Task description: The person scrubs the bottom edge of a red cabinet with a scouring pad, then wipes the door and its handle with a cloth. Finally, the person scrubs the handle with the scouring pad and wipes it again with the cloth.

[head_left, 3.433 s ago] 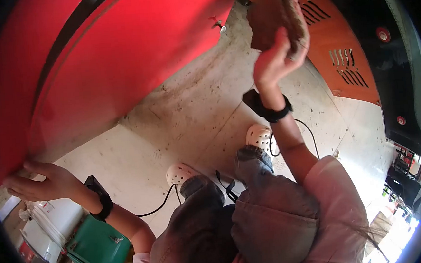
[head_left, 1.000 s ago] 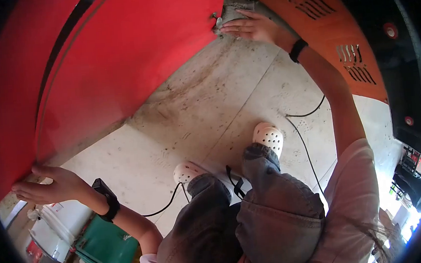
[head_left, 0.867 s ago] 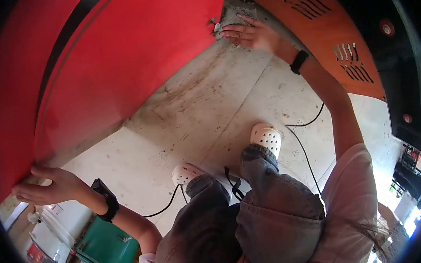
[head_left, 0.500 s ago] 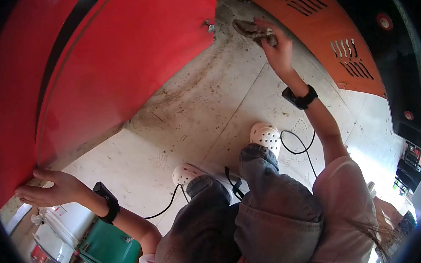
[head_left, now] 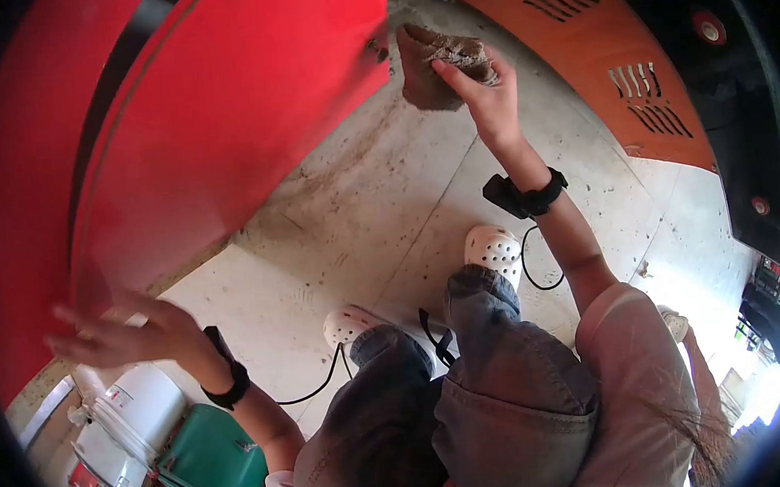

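In my right hand (head_left: 492,102) is a folded brown rag (head_left: 427,71), dirty along its edge, pinched between thumb and fingers. It hangs over the floor, between the red panel and the orange vented panel. My left hand (head_left: 139,333), fingers spread and slightly smeared by motion, holds nothing. It overlaps the bottom corner of the large red panel (head_left: 244,100) in this view. A small metal latch (head_left: 378,51) shows near that panel's far edge, left of the rag.
The orange panel (head_left: 557,42) with slots stands on the right, beside a black part. A green container (head_left: 211,460) and a white bucket (head_left: 143,401) stand at lower left. Dirt streaks the pale floor (head_left: 360,209). A black cable (head_left: 315,393) runs by my white clogs (head_left: 492,253).
My right hand has lifted the rag away from beside the orange panel, moving left and toward me. My left hand has shifted off the red panel's corner, slightly up and right.
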{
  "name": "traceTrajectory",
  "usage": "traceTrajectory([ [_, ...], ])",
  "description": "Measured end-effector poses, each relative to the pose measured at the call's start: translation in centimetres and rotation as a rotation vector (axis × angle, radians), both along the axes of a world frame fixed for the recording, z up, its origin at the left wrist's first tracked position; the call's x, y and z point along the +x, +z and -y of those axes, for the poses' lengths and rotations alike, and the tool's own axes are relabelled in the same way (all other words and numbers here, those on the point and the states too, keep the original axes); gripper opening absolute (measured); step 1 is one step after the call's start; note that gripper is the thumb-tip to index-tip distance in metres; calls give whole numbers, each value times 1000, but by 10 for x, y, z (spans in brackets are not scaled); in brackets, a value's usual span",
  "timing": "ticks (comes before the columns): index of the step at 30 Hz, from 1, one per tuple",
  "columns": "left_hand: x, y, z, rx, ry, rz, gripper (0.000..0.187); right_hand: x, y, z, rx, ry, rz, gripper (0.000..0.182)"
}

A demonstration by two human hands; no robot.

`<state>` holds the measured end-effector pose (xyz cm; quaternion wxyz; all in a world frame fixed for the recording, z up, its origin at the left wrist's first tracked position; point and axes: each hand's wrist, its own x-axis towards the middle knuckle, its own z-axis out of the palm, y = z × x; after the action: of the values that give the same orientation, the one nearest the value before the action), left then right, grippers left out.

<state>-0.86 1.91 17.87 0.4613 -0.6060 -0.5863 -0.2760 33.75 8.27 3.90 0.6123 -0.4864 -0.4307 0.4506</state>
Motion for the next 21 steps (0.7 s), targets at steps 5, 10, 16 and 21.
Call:
traceTrajectory([
  [5,16,-22,-15,-122,-154,-74,43,-6,9,-20,279,89,296,28],
  [10,26,-35,-20,-230,-163,-60,41,-17,-6,-43,330,123,354,31],
  [16,27,-45,-25,-341,-128,-81,43,-9,-19,-60,126,269,-69,28],
  [21,28,-47,-26,-339,-119,-90,44,14,-30,-78,116,469,-102,28],
])
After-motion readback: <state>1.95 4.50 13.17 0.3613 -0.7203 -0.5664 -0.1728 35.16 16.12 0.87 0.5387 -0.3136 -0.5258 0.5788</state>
